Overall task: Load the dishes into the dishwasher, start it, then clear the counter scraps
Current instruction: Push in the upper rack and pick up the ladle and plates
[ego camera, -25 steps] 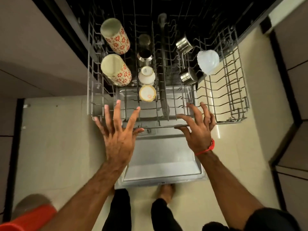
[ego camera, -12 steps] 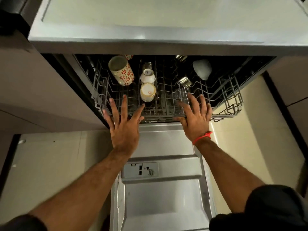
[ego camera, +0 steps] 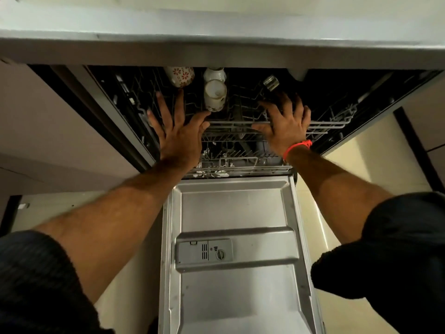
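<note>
A person's left hand (ego camera: 179,131) and right hand (ego camera: 285,125) press flat against the front rail of the upper rack (ego camera: 236,122), which sits almost fully inside the dishwasher (ego camera: 361,97) beneath the counter (ego camera: 216,27). Fingers on both hands are spread and nearly straight, gripping nothing; both arms reach forward, extended over the lowered door (ego camera: 231,208). Just beyond the left fingers lies a floral mug (ego camera: 180,75); between the two hands, a small cup (ego camera: 215,95); past the right fingertips, a steel cup (ego camera: 271,82). Loading appears complete. The likely next move is seating the rack, lifting the door shut and starting the cycle.
</note>
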`<control>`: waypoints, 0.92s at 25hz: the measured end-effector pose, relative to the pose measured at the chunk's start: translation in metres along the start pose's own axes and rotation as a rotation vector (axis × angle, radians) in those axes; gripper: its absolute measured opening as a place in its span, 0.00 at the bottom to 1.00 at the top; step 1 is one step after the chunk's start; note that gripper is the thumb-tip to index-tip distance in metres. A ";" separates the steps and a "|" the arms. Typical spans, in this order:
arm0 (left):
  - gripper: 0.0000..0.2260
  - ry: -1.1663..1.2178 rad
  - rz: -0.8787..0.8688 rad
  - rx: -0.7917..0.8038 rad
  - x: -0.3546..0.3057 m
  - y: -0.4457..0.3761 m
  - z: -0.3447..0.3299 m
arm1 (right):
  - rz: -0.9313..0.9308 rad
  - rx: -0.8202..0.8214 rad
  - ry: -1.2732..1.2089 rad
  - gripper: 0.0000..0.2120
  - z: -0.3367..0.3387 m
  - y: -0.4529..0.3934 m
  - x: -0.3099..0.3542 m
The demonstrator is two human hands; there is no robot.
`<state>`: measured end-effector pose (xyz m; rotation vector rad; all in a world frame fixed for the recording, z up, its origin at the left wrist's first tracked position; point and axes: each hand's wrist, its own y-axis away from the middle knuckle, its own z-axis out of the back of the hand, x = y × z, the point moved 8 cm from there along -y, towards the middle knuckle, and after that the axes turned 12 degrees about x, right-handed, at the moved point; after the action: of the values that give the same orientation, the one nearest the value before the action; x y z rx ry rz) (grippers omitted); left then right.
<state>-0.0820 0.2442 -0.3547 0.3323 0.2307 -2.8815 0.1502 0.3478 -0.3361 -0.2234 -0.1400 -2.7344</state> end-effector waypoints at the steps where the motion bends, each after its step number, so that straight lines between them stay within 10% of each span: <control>1: 0.20 -0.011 -0.001 -0.003 0.000 -0.003 -0.001 | 0.007 0.002 0.008 0.28 0.000 -0.002 0.000; 8: 0.19 -0.025 -0.058 -0.022 -0.003 0.001 0.008 | 0.010 -0.054 -0.096 0.32 0.013 0.007 0.005; 13: 0.25 0.062 -0.235 -0.194 -0.002 0.051 -0.008 | 0.197 -0.502 -0.267 0.20 -0.007 0.083 0.001; 16: 0.31 -0.008 -0.315 -0.052 0.005 0.087 -0.054 | 0.207 -0.274 -0.249 0.22 -0.074 0.096 -0.009; 20: 0.36 -0.093 -0.177 0.309 0.029 0.075 -0.140 | 0.049 0.315 -0.184 0.50 -0.177 0.064 -0.034; 23: 0.36 -0.044 -0.091 0.513 0.038 0.043 -0.200 | -0.066 0.415 -0.193 0.56 -0.216 0.031 -0.057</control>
<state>-0.0665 0.2311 -0.5613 0.3498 -0.5237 -2.9949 0.1845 0.3131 -0.5558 -0.3660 -0.7695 -2.6659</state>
